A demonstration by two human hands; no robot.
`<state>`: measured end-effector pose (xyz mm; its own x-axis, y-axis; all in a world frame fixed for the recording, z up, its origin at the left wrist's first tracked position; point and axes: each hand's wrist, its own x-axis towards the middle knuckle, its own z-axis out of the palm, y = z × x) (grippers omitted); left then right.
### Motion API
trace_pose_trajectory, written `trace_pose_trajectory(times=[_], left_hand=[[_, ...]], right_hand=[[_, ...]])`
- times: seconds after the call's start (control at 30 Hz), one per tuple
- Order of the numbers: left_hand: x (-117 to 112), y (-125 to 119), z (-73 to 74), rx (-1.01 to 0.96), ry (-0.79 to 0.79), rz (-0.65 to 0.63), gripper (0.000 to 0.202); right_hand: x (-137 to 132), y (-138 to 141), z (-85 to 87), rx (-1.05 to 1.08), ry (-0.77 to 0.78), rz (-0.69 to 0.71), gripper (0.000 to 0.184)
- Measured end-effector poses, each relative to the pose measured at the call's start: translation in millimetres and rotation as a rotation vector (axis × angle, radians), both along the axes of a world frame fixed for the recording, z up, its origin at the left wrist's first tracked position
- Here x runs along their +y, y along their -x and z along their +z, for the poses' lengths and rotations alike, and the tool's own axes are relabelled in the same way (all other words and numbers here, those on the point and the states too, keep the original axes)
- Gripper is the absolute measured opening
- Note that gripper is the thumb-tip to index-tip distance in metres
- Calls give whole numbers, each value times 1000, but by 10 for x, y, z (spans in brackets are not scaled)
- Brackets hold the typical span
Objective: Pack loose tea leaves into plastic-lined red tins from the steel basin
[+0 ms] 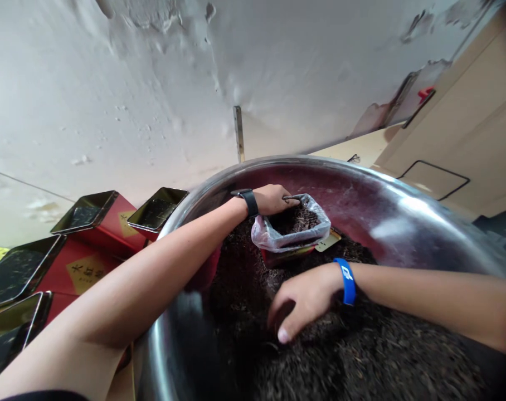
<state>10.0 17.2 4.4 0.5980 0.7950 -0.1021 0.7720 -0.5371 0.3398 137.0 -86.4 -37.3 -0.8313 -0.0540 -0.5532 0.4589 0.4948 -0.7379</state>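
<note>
The containers in view are one large metal basin (155, 340), one bag-lined tin (288, 258) inside it, and at least four red tins (67, 273) outside it, at the left.

The basin has a shiny rim and a reddish tint on its far inner wall. It holds loose, dark, shredded leaf material (395, 351), heaped thickest on the near side.

The bag-lined tin stands on this material toward the far side of the basin. A clear plastic bag (267, 236) lines it and folds out over its rim; dark material of the same look lies inside. A flat yellowish piece (329, 241) lies just beside the tin.

The red tins have uncovered mouths and dark interiors; any contents cannot be made out. One bears a yellow diamond label (86, 273) with dark characters.

The left hand (273, 199) is at the far left rim of the bag-lined tin; its finger closure cannot be determined. The right hand (305, 301) is low over the loose material, fingers curved, thumb apart, a moderate gap between.
</note>
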Motion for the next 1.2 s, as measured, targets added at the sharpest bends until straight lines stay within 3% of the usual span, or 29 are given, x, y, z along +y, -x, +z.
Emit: trace_pose_trajectory(times=[0.13,0.2,0.33,0.43,0.47,0.5,0.6,0.67,0.77,0.87,1.0,1.07,1.2], left_hand=[[-1,-4,-2,12,6,5,52],[-2,-8,-2,14,7,8,51],[-5,-8,2,-1,9,9,50],[-8,-4,7,9,19,17,52],[-7,-3,6,11,21,19,52],[-5,-2,4,10,22,23,52],[7,-1,-10,0,26,23,52],[14,0,-18,-7,21,22,52],[16,2,-20,-10,16,21,51],[11,2,-13,-1,19,17,51],[2,0,-7,30,5,20,52],[-3,-3,-6,36,6,23,51],[-11,-9,1,16,14,23,50]], right_hand=[[41,-83,-187,-9,-574,-240,39],[-37,-75,-249,-28,-643,-231,41],[-229,32,-132,-115,-450,-44,58],[-237,63,23,-98,-119,35,53],[-210,50,42,-77,-73,33,50],[-175,27,35,-50,-107,4,48],[-75,-68,-139,32,-510,-184,45],[-63,-113,-300,59,-632,-230,52],[-147,-100,-401,49,-537,-158,70],[-227,-21,-274,-33,-357,-42,81],[-152,38,-94,-38,-84,47,69],[-101,22,-107,11,-78,-5,68],[-158,-35,-195,9,-194,-68,96]])
